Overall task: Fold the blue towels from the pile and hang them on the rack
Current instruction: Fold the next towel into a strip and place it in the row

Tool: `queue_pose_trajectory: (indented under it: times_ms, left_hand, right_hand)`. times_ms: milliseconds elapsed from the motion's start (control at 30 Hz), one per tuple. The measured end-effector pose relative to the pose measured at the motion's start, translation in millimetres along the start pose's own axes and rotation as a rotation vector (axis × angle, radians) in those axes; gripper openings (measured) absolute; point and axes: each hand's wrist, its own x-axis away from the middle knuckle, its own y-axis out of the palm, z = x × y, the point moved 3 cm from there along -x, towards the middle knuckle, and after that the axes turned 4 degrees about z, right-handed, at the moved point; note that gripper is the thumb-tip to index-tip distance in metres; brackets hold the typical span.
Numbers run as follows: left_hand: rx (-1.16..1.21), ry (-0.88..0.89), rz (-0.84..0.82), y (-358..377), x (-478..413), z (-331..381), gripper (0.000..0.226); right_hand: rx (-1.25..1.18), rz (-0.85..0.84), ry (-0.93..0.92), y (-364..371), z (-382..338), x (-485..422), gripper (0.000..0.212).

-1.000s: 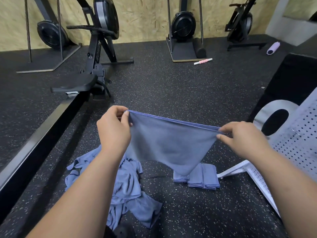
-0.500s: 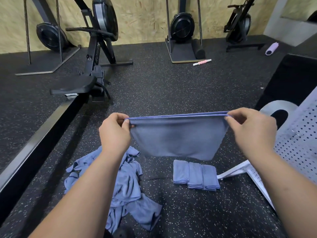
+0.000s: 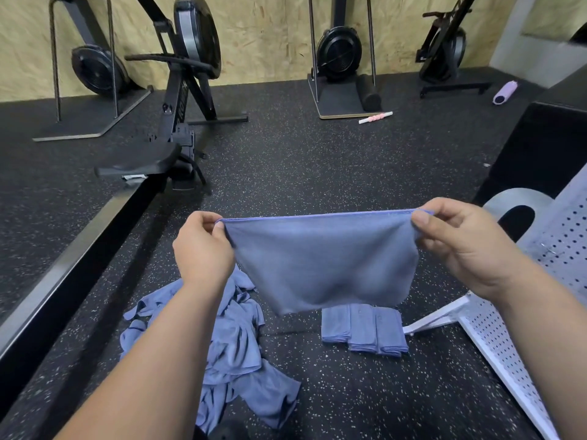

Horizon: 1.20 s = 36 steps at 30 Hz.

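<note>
head view: held towel (image 3: 320,265) hides the folded towels' (image 3: 365,331) far edge.

Even, soft indoor light, faint shadows; sharp centre, wide-angle bending at edges.

Towel (image 3: 320,265) matt blue cloth; floor (image 3: 317,166) speckled rubber; rack (image 3: 508,344) white perforated metal.
</note>
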Motion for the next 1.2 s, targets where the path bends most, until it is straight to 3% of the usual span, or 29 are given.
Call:
queue_pose_trajectory:
  times_ms: [67, 267, 500, 667, 867, 1000, 1200]
  left_hand:
    - [0.011, 0.017, 0.039, -2.8, 1.0, 4.0, 0.013]
    - [0.012, 0.055, 0.038, 0.9, 4.9, 13.1, 0.009]
    - [0.488, -0.353, -0.324, 32.6, 6.8, 3.9, 0.035]
    - [0.584, -0.574, -0.369, 41.8, 16.9, 4.2, 0.023]
    - [0.645, -0.758, -0.552, 55.7, 48.5, 18.4, 0.026]
    - [0.641, -0.679, -0.577, 57.2, 68.5, 34.9, 0.015]
    - [0.624, -0.577, -0.625, 68.1, 92.4, 47.9, 0.009]
  right_hand:
    - [-0.055, 0.017, 0.024, -1.7, -1.7, -0.2, 0.023]
    - [0.316, 0.406, -0.072, -14.0, 4.6, -4.1, 0.018]
    - [-0.088, 0.542, 0.167, -17.9, 16.8, -10.6, 0.024]
    - [0.054, 0.726, 0.193, -27.2, 37.7, -13.9, 0.027]
    - [0.012, 0.603, 0.393, -3.9, 61.7, -19.5, 0.020]
    - [0.005, 0.456, 0.409, 25.9, 73.0, -20.4, 0.012]
    - [0.163, 0.311, 0.294, 69.4, 75.9, -14.6, 0.007]
